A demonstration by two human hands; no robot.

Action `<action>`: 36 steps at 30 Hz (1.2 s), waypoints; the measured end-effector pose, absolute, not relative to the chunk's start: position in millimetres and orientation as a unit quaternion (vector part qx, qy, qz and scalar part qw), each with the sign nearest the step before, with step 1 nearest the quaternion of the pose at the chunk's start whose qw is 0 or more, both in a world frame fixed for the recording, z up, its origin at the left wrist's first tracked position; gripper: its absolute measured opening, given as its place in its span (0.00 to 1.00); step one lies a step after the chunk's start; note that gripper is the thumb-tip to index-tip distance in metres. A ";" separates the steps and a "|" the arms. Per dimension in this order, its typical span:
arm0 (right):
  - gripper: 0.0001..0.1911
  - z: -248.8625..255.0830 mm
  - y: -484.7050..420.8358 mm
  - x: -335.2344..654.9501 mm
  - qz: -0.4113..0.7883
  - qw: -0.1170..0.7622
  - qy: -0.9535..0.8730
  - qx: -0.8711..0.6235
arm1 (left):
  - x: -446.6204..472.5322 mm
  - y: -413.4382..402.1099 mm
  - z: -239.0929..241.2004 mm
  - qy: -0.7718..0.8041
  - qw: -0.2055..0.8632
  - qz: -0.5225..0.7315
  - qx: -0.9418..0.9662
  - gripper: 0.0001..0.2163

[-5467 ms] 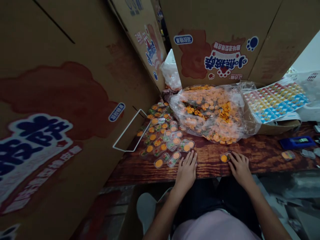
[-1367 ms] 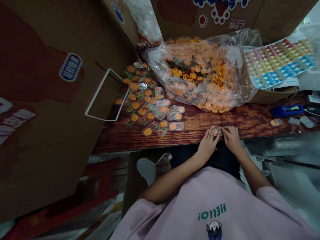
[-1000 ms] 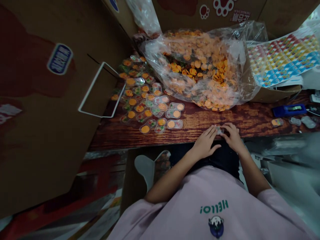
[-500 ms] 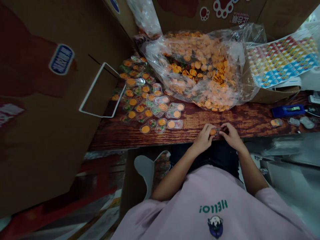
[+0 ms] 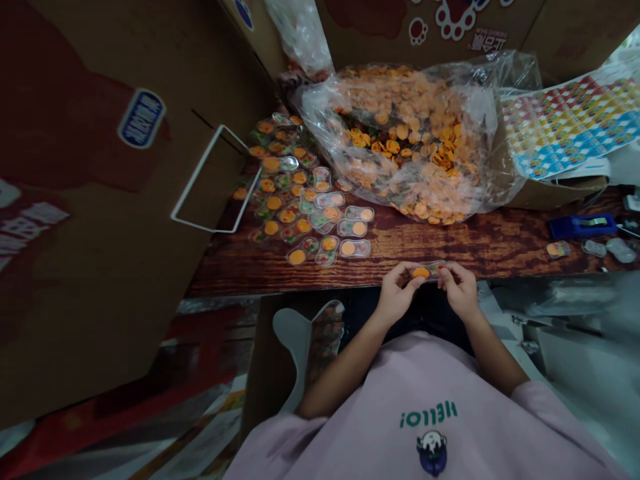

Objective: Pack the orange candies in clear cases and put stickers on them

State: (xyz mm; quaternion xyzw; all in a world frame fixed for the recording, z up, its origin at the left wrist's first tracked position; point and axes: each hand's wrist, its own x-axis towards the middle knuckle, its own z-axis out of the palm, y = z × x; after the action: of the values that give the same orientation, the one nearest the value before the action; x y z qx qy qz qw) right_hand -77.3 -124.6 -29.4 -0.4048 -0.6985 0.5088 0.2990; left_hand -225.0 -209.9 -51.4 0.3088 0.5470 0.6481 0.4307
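Note:
A small clear plastic case with an orange disc [image 5: 421,272] in one end is held between my two hands, just over the table's front edge. My left hand [image 5: 397,293] pinches the orange end. At the other end, the thumb and fingers of my right hand [image 5: 461,288] are closed on the same case, and a bit of green and red shows through the plastic there. To the left lie several similar clear cases with orange discs [image 5: 355,249], in a loose spread. Behind my hands sits a big clear plastic bag [image 5: 400,143] full of orange discs.
Large cardboard boxes [image 5: 100,267] stand at the left and back. Sheets of coloured stickers [image 5: 575,123] rest on a carton at the right. A blue tape dispenser [image 5: 583,226] and a few small cases [image 5: 557,249] lie on the dark wooden table [image 5: 240,270].
Both hands have shifted slightly down toward me, with the case still between them. The case has turned so that more of its face shows. The whole view has drifted a little.

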 end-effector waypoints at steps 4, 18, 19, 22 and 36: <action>0.25 -6.5 -132.6 -81.7 0.491 0.259 -0.751 -0.357 | -230.0 -222.2 -32.2 0.597 0.360 0.615 0.368 0.19; 0.26 -30.9 -157.6 -119.7 0.700 0.199 -0.602 -0.329 | -244.0 -249.3 -52.5 0.690 0.255 0.610 0.294 0.28; 0.26 -31.3 -159.9 -122.9 0.696 0.193 -0.609 -0.327 | -250.8 -250.1 -53.4 0.702 0.240 0.602 0.294 0.28; 0.26 -32.5 -166.2 -130.7 0.647 0.209 -0.649 -0.342 | -266.4 -252.4 -54.0 0.725 0.207 0.568 0.330 0.30; 0.27 -73.5 -113.8 -88.0 0.500 0.363 -0.620 -0.484 | -386.0 -230.2 -71.1 0.794 0.002 0.548 0.262 0.19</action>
State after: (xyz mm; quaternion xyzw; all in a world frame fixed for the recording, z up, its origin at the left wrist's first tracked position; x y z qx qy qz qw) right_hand -88.0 -113.8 -73.5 -0.4840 -0.6200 0.5000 0.3625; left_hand -386.0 -230.2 -71.1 0.2622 0.7944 0.5478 0.0023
